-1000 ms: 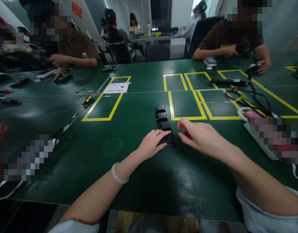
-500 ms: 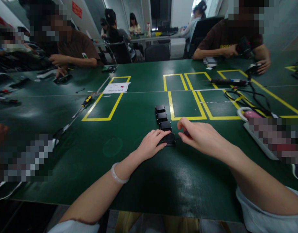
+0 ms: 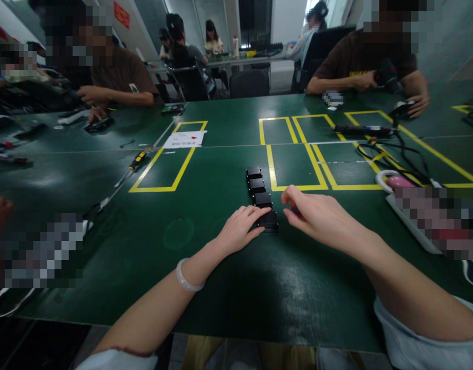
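Observation:
Several small black box-shaped pieces stand in a row on the green table, the farthest black piece (image 3: 254, 172) at the top of the line. My left hand (image 3: 238, 228) reaches in from the left, with its thumb and forefinger on the nearest black piece (image 3: 269, 221) and gripping it. Just right of that piece hovers my right hand (image 3: 317, 213), its fingers curled and thumb and forefinger tips apart. Its palm side is partly hidden, and nothing shows clearly between the tips.
Yellow tape frames (image 3: 298, 187) mark the green table (image 3: 221, 293). A yellow-black screwdriver (image 3: 138, 161) and a white paper label (image 3: 184, 139) lie left. On the right are a black corded tool (image 3: 363, 130) and a pink item (image 3: 402, 182). Co-workers sit across the table.

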A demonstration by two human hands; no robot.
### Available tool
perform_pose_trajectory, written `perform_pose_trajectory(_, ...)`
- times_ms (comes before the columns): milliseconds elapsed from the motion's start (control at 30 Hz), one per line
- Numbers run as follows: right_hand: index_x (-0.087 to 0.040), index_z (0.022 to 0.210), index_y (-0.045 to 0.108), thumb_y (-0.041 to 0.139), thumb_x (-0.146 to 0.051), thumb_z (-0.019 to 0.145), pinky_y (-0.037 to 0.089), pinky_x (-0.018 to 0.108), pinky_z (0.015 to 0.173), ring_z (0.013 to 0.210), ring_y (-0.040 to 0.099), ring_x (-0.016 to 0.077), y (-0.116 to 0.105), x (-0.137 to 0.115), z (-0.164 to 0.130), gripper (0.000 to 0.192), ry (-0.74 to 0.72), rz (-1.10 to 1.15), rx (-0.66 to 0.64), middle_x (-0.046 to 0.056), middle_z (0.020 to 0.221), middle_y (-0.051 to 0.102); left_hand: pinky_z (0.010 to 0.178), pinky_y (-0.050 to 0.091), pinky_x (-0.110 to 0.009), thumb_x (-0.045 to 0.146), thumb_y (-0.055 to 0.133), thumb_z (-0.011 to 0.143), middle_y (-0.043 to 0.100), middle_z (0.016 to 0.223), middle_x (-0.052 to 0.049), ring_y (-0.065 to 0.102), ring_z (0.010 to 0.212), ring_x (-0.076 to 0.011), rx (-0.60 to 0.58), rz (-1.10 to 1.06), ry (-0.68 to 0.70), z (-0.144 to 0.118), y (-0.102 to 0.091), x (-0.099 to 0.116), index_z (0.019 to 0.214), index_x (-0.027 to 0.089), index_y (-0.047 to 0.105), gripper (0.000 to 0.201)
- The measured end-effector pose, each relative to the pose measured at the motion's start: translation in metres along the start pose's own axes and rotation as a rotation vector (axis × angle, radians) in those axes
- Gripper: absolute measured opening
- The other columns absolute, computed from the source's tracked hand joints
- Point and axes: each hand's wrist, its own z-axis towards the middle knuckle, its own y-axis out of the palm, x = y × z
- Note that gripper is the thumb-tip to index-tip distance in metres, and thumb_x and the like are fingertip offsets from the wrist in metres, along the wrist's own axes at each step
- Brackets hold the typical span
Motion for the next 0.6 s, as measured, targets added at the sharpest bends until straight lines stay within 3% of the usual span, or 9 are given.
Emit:
perform_pose_trajectory(167, -0.021, 0.099, 0.042, 0.038, -0.040, 0.095, 0.028, 0.026, 0.053, 0.060, 0.056, 0.0165, 0.0000, -0.0018, 0.0017, 0.020, 0.033, -0.041, -0.016, 0.000, 0.075, 0.062, 0.092, 0.042, -0.038, 0.033, 0.050, 0.094, 0.051, 0.123, -0.006, 0.049, 0.106, -0.0229, 0.005, 0.012, 0.002, 0.0002, 0.0011, -0.0005, 0.140, 0.027, 0.035, 0.049)
perform_pose_trajectory(400, -0.022, 0.102, 0.041, 0.043, -0.030, 0.092, 0.028, 0.026, 0.053, 0.061, 0.056, 0.0156, 0.0029, 0.0019, 0.0008, 0.013, -0.004, -0.032, 0.000, -0.001, 0.077, 0.062, 0.092, 0.043, -0.038, 0.033, 0.050, 0.094, 0.052, 0.122, -0.006, 0.049, 0.106, -0.0231, -0.002, 0.015, 0.002, 0.0005, 0.0000, 0.0005, 0.140, 0.028, 0.035, 0.049)
perform_pose_trajectory(600, -0.022, 0.099, 0.041, 0.041, -0.036, 0.094, 0.028, 0.026, 0.054, 0.062, 0.056, 0.0158, 0.0010, -0.0012, 0.0005, 0.015, 0.004, -0.021, 0.005, 0.000, 0.078, 0.062, 0.092, 0.043, -0.038, 0.032, 0.050, 0.094, 0.052, 0.122, -0.006, 0.049, 0.105, -0.0229, 0.008, 0.008, 0.006, 0.0006, 0.0009, -0.0004, 0.140, 0.027, 0.035, 0.048)
